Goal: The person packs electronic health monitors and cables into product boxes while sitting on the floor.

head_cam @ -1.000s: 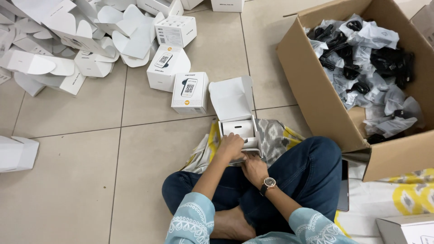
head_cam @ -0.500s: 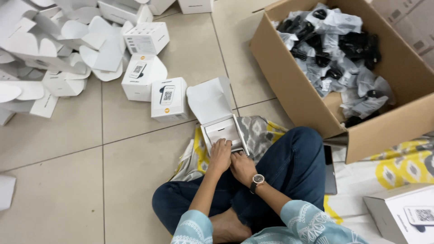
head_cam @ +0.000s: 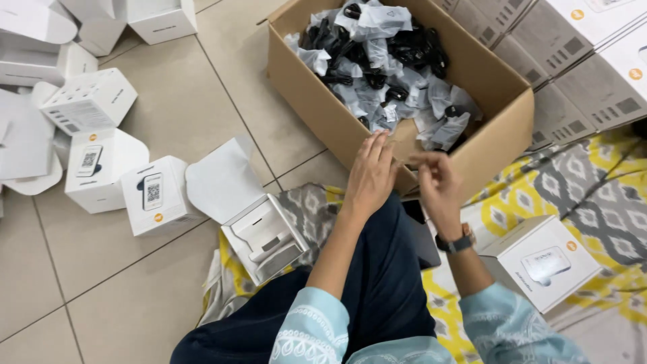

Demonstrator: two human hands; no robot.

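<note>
My left hand (head_cam: 372, 174) is raised with fingers apart, holding nothing, right in front of the brown cardboard box (head_cam: 323, 114). Beside it my right hand (head_cam: 435, 180), with a wristwatch on the wrist, has curled fingers and appears empty. The cardboard box holds several black items in clear plastic bags (head_cam: 384, 64). An open white carton (head_cam: 265, 237) with its lid flipped back lies on the patterned cloth by my left knee, apart from both hands.
Closed white cartons (head_cam: 153, 195) and flat white lids are scattered on the tiled floor at left. Another white carton (head_cam: 542, 263) sits at my right. Stacked grey-and-white boxes (head_cam: 579, 61) fill the upper right. A yellow-grey patterned mat (head_cam: 586, 189) covers the floor.
Both hands left the open white carton and rose toward the cardboard box. The view swung to the right, bringing the cardboard box to the centre.
</note>
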